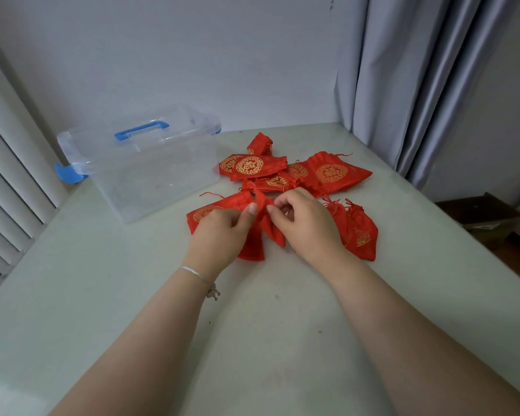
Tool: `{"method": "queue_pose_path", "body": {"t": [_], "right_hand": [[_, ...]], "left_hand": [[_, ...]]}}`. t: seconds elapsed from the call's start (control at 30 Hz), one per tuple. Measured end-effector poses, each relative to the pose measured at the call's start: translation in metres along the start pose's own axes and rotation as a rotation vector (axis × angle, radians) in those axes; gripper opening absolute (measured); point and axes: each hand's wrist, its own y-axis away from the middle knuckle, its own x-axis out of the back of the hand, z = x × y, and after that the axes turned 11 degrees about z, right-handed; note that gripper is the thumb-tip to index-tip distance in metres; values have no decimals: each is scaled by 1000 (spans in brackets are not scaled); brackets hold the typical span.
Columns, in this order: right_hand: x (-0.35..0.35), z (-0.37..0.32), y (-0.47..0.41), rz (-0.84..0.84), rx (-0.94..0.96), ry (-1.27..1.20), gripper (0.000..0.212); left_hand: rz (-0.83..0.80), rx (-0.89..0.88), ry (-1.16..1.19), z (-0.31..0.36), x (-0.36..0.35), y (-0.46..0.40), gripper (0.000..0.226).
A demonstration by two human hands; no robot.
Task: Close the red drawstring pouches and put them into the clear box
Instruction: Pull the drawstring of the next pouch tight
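Both hands, left hand (pixel 222 228) and right hand (pixel 305 220), pinch one red pouch (pixel 267 226) at its neck; looks light, limp satin, likely slippery—grip by drawstrings.

The pouches (pixel 327 174) are red with gold round floral medallions; the clear box (pixel 150 175) has blue handle and clips; the table (pixel 102 280) is pale grey-green.

Pale wall (pixel 192 55), grey curtain (pixel 418 85), white blinds (pixel 9 181), pale green table (pixel 267 325)

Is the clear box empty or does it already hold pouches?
Empty: through the clear box only bare walls show; the red pouches all lie outside.
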Motion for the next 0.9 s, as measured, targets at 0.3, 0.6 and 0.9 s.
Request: {"method": "queue_pose_path", "body": {"t": [0.3,0.6,0.9], "right_hand": [[0,-15,7,51,83,-336,10],[9,-6,3,-106,-72,-233,20],[11,-5,0,-192,-190,-254,17]], "left_hand": [[-21,280,721,4,1,1,34],[-17,102,641,11,1,8,22],[67,453,1082,5,10,-6,24]]}}
